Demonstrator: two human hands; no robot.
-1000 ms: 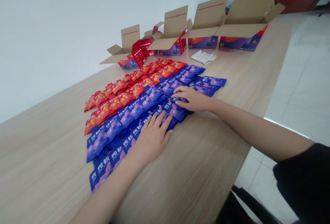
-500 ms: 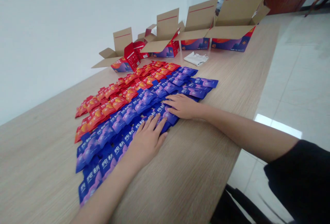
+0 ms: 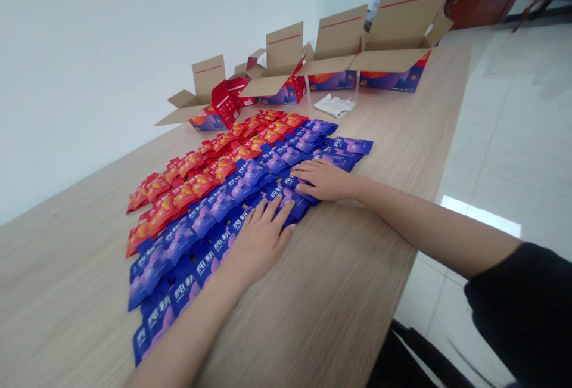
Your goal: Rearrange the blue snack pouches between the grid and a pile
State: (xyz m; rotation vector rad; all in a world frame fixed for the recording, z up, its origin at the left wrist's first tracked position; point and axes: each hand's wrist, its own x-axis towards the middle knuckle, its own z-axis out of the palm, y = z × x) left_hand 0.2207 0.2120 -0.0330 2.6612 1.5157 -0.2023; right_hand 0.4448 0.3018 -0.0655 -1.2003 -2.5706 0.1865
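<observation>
while my left hand [image 3: 258, 244] and right hand [image 3: 328, 182] rest, fingers apart, on the near row of blue sachets [image 3: 206, 265] along the bench [image 3: 339, 269], i should press lightly so no overlap slips.

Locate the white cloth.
In the head view, the white cloth lies right of centre on the table, between the open boxes and the blue packets.

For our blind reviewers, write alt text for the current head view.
A person's bare left hand and right hand lie over the nearest row of flat blue-purple packets on a pale wood-grain table. Beyond are rows of flat red-orange packets, a crumpled white cloth and open printed cardboard boxes.
</observation>
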